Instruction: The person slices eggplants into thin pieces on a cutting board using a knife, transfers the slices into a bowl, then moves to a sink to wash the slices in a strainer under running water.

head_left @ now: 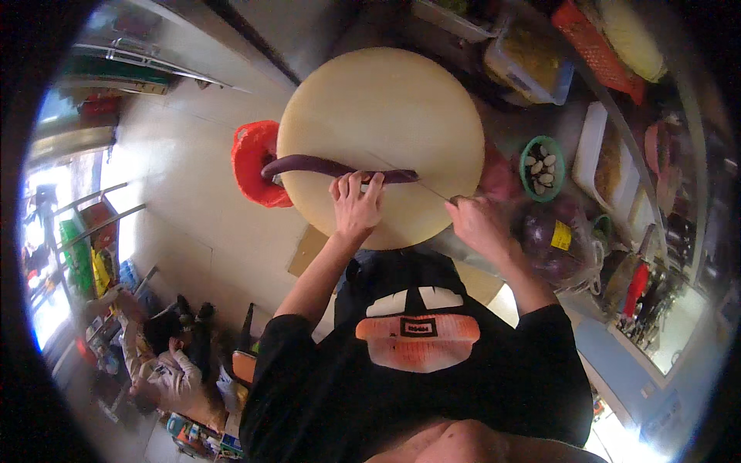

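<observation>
A long purple eggplant point(312, 164) lies across a round, pale chopping board point(382, 104), its left end reaching past the board's edge. My left hand point(356, 202) presses down on it near its right part, fingertips on top. In my right hand point(477, 223) is the handle of a knife, mostly covered by the fingers. The thin knife blade point(435, 191), seen almost edge-on, runs up and left to the eggplant's right end. Whether the blade has cut into it I cannot tell.
A red plastic bag point(246, 168) hangs open at the board's left. To the right are a green basket point(524, 168) of pale pieces, bagged purple vegetables point(538, 231), and a plastic tub point(498, 58). Utensils point(642, 312) lie farther right. A person point(173, 370) sits at lower left.
</observation>
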The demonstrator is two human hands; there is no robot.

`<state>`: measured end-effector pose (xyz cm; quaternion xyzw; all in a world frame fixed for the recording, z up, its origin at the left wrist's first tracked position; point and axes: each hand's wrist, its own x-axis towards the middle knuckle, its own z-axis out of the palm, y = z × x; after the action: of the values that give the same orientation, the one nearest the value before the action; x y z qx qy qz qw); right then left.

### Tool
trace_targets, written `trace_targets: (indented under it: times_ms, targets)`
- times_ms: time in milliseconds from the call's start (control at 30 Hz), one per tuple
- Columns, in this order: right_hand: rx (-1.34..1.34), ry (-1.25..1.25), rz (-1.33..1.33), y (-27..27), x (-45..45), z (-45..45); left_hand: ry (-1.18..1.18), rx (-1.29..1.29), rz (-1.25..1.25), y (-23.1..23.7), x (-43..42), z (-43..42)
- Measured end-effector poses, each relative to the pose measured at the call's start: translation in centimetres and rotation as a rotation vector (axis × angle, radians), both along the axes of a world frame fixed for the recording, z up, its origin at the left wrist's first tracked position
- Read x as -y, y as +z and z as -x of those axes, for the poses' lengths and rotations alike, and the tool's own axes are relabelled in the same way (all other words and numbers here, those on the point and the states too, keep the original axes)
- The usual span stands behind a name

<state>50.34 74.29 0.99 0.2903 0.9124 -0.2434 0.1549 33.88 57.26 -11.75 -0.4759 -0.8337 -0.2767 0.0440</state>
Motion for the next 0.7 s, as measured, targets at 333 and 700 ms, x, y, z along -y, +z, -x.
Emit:
trace_targets:
  times_ms: [333,700]
  targets:
    - [-0.109,0.075,-0.01,-5.1,0.0,5.7,-0.044,0.044,0.215,0.4,-0.9,-0.6]
    - [-0.163,0.049,-0.378,-4.8,-2.5,1.6,-0.152,0.12,-0.322,6.3,-4.2,0.3]
